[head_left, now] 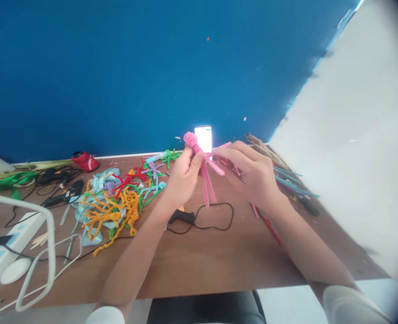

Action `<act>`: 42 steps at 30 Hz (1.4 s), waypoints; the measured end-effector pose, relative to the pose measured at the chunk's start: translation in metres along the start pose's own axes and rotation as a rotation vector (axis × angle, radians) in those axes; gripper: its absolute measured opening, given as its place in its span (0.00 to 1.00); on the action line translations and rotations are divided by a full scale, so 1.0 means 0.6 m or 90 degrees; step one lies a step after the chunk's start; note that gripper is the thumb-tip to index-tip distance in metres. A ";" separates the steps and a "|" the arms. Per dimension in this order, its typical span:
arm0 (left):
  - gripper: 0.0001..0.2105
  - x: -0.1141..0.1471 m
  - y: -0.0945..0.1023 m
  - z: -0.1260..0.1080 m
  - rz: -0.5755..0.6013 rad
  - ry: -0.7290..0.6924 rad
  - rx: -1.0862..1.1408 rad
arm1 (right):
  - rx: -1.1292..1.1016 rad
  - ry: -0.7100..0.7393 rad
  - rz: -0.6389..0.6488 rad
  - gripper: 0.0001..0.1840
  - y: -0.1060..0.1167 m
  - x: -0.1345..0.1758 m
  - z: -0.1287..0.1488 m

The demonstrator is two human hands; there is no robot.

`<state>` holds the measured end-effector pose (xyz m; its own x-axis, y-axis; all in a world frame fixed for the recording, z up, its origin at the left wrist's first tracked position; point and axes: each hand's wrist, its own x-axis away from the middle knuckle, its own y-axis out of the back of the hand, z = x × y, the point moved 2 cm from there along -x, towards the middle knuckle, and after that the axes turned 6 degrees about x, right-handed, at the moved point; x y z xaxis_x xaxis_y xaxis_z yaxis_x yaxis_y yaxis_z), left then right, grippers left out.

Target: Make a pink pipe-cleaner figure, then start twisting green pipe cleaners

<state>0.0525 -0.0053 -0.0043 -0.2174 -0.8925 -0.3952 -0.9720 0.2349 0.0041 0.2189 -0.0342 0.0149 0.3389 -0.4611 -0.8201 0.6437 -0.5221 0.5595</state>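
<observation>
A pink pipe-cleaner figure (pixel 191 139) with a rounded, coiled head is held up over the table. My left hand (pixel 184 177) is closed round its middle, thumb and fingers pinching just below the head. Several pink strands hang down and stick out to the right from that grip. At the right side, my right hand (pixel 251 173) is closed, its fingertips at a pink strand near the left thumb; its palm hides part of the strand. Behind the figure, a phone (pixel 204 138) with a bright screen leans against the blue wall.
Left of my hands lie a pile of orange pipe cleaners (pixel 127 207), a red pipe-cleaner figure (pixel 126 180) and light blue ribbon (pixel 92 238). A black glue gun (pixel 181 216) with a looped cord rests below them. Blue pipe cleaners (pixel 296 186) lie at right; a power strip (pixel 13 245) at left.
</observation>
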 end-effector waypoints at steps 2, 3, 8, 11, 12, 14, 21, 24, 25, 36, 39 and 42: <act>0.13 0.002 0.000 -0.001 0.006 -0.028 -0.073 | 0.011 0.023 0.014 0.10 -0.004 0.002 -0.002; 0.14 0.003 0.000 -0.003 0.007 -0.040 -0.103 | 0.007 0.033 0.017 0.10 -0.007 0.003 -0.002; 0.17 0.007 -0.006 -0.002 0.066 -0.011 -0.078 | -0.018 0.049 -0.029 0.11 -0.014 0.008 -0.003; 0.19 0.004 -0.009 0.002 0.131 0.069 0.058 | 0.002 0.059 -0.034 0.14 -0.016 0.012 -0.006; 0.19 0.003 -0.008 0.002 0.140 0.081 0.090 | 0.015 0.070 -0.028 0.15 -0.017 0.013 -0.007; 0.16 0.001 -0.003 -0.001 0.144 0.065 0.094 | 0.056 0.090 -0.012 0.13 -0.019 0.013 -0.007; 0.11 0.007 0.013 -0.023 0.083 -0.058 -0.246 | 0.029 0.028 0.029 0.08 -0.024 0.004 -0.003; 0.10 0.010 0.014 -0.033 0.075 -0.174 -0.343 | -0.170 -0.075 0.077 0.08 -0.027 0.003 -0.001; 0.10 0.010 0.015 -0.037 0.076 -0.226 -0.363 | -0.263 -0.129 0.092 0.08 -0.028 0.004 0.001; 0.09 0.009 0.013 -0.020 0.035 -0.240 -0.283 | -0.810 -0.590 0.169 0.17 -0.039 0.008 0.014; 0.13 0.006 0.010 -0.008 0.022 -0.034 -0.076 | -0.502 -0.462 -0.026 0.11 -0.025 0.006 0.005; 0.13 0.002 0.014 -0.010 -0.014 0.055 0.067 | -0.193 -0.267 -0.134 0.19 -0.007 0.005 0.003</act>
<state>0.0436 -0.0070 0.0007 -0.2080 -0.9263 -0.3142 -0.9627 0.2508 -0.1020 0.2158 -0.0347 0.0103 -0.0804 -0.6473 -0.7580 0.8571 -0.4331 0.2789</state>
